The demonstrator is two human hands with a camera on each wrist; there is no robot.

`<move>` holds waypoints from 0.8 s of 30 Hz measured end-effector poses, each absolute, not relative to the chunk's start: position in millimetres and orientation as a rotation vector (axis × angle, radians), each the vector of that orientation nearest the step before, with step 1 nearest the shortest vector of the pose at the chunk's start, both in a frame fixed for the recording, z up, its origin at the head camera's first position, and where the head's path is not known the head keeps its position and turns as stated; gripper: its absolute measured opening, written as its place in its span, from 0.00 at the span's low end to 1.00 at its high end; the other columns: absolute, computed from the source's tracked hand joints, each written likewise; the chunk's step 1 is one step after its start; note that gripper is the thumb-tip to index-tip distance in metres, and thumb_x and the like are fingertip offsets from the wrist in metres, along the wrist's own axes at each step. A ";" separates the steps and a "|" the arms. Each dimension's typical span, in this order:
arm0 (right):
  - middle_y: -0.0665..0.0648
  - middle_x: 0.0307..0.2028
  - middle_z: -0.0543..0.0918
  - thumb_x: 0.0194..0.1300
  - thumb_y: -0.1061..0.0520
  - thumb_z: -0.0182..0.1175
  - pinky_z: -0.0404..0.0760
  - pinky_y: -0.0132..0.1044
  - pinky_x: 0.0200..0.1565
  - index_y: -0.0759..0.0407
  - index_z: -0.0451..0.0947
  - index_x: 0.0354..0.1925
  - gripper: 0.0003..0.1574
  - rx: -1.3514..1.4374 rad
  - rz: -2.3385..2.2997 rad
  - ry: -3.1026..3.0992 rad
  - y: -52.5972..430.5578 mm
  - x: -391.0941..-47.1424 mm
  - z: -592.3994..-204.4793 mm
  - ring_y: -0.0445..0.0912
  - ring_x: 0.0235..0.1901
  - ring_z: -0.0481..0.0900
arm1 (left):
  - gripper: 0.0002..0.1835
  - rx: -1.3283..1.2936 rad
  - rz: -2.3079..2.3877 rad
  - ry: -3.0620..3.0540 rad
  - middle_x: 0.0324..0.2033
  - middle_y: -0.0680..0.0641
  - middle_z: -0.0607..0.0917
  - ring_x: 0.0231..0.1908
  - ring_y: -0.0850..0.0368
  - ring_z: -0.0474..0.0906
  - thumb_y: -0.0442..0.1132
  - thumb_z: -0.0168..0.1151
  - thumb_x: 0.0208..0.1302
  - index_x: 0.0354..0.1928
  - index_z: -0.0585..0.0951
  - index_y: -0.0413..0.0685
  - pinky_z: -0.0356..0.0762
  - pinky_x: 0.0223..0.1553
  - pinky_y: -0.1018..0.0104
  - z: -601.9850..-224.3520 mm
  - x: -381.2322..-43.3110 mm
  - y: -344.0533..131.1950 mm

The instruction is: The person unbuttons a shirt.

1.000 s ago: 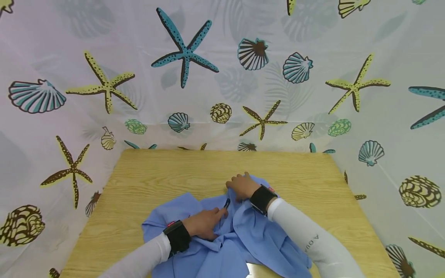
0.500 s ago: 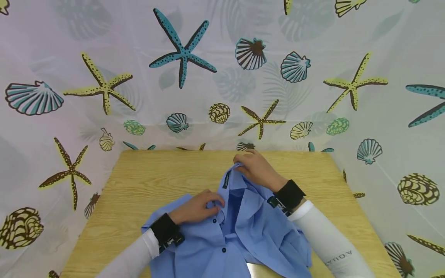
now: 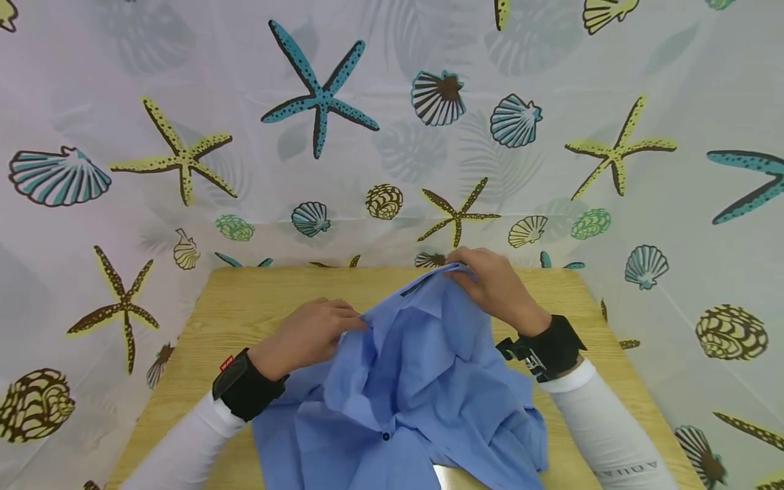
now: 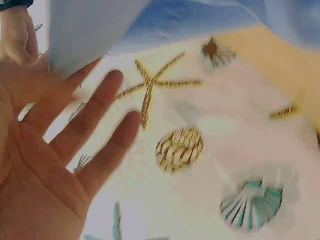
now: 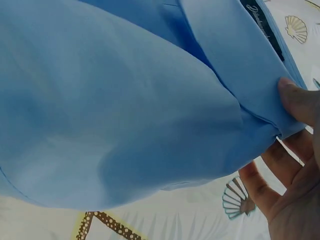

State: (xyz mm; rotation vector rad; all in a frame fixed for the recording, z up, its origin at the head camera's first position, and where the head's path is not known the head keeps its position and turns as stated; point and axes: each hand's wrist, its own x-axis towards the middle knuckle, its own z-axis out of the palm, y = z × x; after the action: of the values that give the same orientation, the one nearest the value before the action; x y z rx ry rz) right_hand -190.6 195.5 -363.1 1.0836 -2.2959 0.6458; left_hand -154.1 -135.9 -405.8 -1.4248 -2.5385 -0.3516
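Observation:
A light blue button-up shirt (image 3: 453, 398) is lifted by its collar, while its lower part lies crumpled on the wooden table. My left hand (image 3: 309, 337) pinches the collar's left side; in the left wrist view its other fingers (image 4: 102, 100) spread away from the cloth. At the collar's right end, my right hand (image 3: 493, 286) grips the fabric between thumb and fingers, as the right wrist view also shows. A dark label (image 5: 262, 25) sits inside the collar band. One dark button (image 3: 386, 436) shows on the front placket. The shirt's bottom edge runs out of view.
The wooden table (image 3: 245, 299) extends around the shirt. White curtain (image 3: 343, 184) printed with starfish and shells stands behind it and along both sides. A bright pale patch (image 3: 456, 478) shows at the front beneath the shirt.
Both hands have risen from the crumpled shirt and moved apart. The right hand took the collar first and raised it; the left now holds it too, and the collar is stretched between them.

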 end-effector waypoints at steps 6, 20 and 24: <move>0.49 0.33 0.78 0.58 0.62 0.63 0.72 0.40 0.29 0.52 0.73 0.40 0.12 1.008 0.684 -2.261 216.4 -188.6 -352.1 0.39 0.30 0.74 | 0.11 -1.425 -0.367 -2.564 0.37 0.53 0.81 0.39 0.60 0.75 0.33 0.64 0.55 0.40 0.81 0.55 0.76 0.41 0.61 -416.0 -160.0 -140.2; 0.47 0.14 0.59 0.58 0.66 0.61 0.59 0.37 0.13 0.55 0.70 0.43 0.16 0.953 0.892 -2.264 219.3 -179.8 -329.2 0.36 0.09 0.56 | 0.19 -1.455 -1.491 -2.326 0.35 0.49 0.75 0.34 0.58 0.70 0.36 0.71 0.49 0.42 0.74 0.46 0.71 0.33 0.57 -365.7 -152.3 -104.8; 0.47 0.19 0.66 0.56 0.68 0.62 0.63 0.38 0.15 0.55 0.71 0.42 0.17 1.011 0.865 -2.239 217.6 -177.6 -323.0 0.36 0.11 0.57 | 0.20 -1.533 -1.383 -2.363 0.38 0.48 0.78 0.32 0.58 0.71 0.34 0.69 0.50 0.47 0.75 0.43 0.72 0.31 0.58 -353.2 -148.1 -103.9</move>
State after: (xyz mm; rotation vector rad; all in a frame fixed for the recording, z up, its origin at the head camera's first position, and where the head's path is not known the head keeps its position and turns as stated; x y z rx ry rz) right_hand -177.6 217.6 -323.0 1.0108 -2.2389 0.8649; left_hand -148.1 -103.9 -353.2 -1.5334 -2.3627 -1.3835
